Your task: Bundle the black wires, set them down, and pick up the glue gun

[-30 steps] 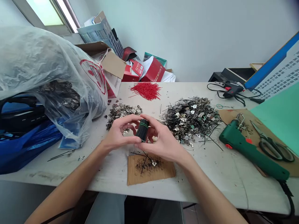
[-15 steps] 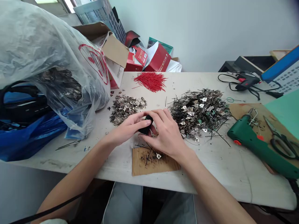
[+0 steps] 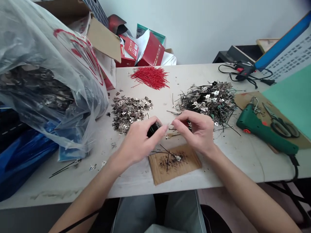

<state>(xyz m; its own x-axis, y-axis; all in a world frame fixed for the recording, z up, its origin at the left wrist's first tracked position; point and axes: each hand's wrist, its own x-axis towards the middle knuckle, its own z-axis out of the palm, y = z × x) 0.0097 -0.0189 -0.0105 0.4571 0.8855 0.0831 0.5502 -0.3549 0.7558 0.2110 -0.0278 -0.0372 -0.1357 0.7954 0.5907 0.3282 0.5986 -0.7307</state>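
My left hand (image 3: 143,137) is wrapped round a small black rounded object (image 3: 153,130), partly covered by the fingers, so its kind is unclear. My right hand (image 3: 198,131) is a little to the right, thumb and forefinger pinched together; whatever is between them, if anything, is too small to make out. Below both hands lies a brown cardboard piece (image 3: 157,176) with dark specks, thin black wires (image 3: 167,161) and a small metal terminal plate (image 3: 178,158) on it. Left of my left hand is a heap of small metal plates (image 3: 131,111).
Black wires with metal plates (image 3: 209,100) are heaped at right, red wires (image 3: 151,77) at the back. A green glue-gun-shaped tool (image 3: 264,132) and scissors (image 3: 279,124) lie at the right. A big plastic bag (image 3: 85,94) and red boxes (image 3: 153,48) stand left and behind.
My hands have drawn apart: the left keeps the black object, the right has moved off it to the right, now pinched. The camera view has shifted and tilted.
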